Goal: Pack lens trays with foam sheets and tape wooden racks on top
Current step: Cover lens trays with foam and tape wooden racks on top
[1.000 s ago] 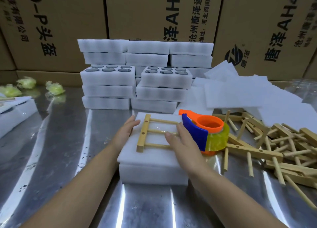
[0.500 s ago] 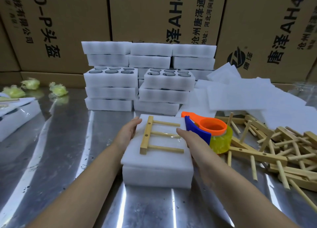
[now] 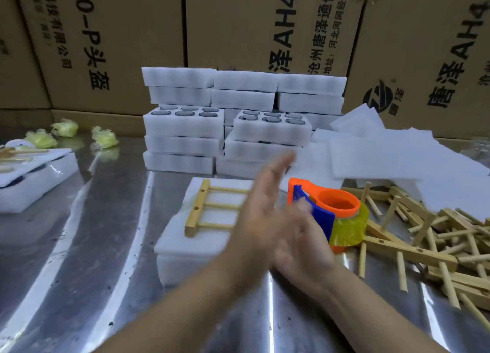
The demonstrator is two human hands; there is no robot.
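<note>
A white foam tray point(image 3: 185, 267) lies on the metal table, a foam sheet point(image 3: 209, 238) covering its top. On the sheet rests a wooden rack point(image 3: 209, 210), its right end hidden behind my hands. My left hand point(image 3: 261, 209) hovers blurred above the tray's right side, fingers straight and pointing up-right. My right hand point(image 3: 301, 242) sits just beneath it, fingers loose, against the left hand. Neither hand holds anything. An orange and blue tape dispenser point(image 3: 342, 214) with a yellowish roll stands right of the tray, right beside my right fingers.
Stacks of foam lens trays point(image 3: 185, 130) stand behind, before cardboard boxes point(image 3: 265, 23). Loose foam sheets point(image 3: 384, 156) lie at the back right, a heap of wooden racks point(image 3: 437, 241) at the right. A packed tray point(image 3: 34, 183) and yellow-green wads point(image 3: 104, 139) sit at the left.
Both hands have lifted off the tray and rack. The left hand has swung rightward to meet the right hand above the tray's right edge. The rack stays on the sheet.
</note>
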